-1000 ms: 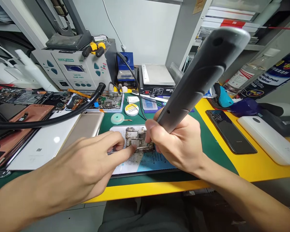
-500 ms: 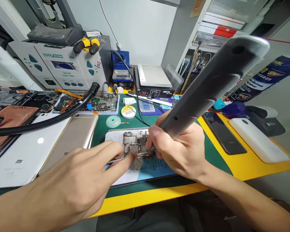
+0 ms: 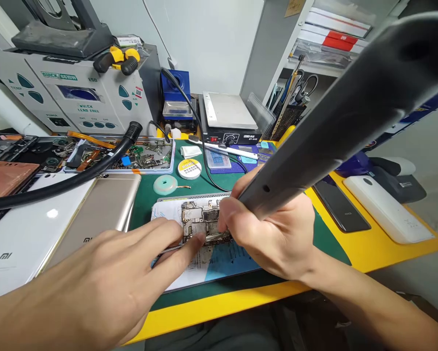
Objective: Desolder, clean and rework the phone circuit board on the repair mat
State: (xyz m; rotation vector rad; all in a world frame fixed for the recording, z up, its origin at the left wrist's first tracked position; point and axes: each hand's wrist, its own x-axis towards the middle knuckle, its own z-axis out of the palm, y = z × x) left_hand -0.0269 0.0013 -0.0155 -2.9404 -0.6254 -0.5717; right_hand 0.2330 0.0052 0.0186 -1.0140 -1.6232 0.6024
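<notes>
Handle (image 3: pixel 332 122), thick and grey, looms nearest, slanting up and away to the right from a board (image 3: pixel 192 213). The right hand (image 3: pixel 277 243), at the board's right edge, has its fingers wrapped closely round the handle's lower end; the working tip is hidden behind them. The left hand (image 3: pixel 105 282), at the board's front left, holds tweezers (image 3: pixel 175 249) in a narrow pinch, the prongs lying low across the board's front part. Whether they grip anything, or the fingertip presses the board, I cannot tell. The board itself lies flat between the hands, on a white and blue pad (image 3: pixel 219 270). Good handling here would likely mean resting both hands for steadiness, pressing lightly with the tweezers so the board does not slide, and keeping the left fingertip clear of the hidden tip, which may be hot or sharp. Behind the board sit a mint reel (image 3: pixel 165 185) and a round tin (image 3: pixel 189 168); farther back to its left stands a grey station (image 3: pixel 80 117). Compared with a second ago, the grips look alike, but the handle fills more of the view, its top end now running out of sight, and a cup (image 3: pixel 290 117), covered then, shows beyond the board to the right.
</notes>
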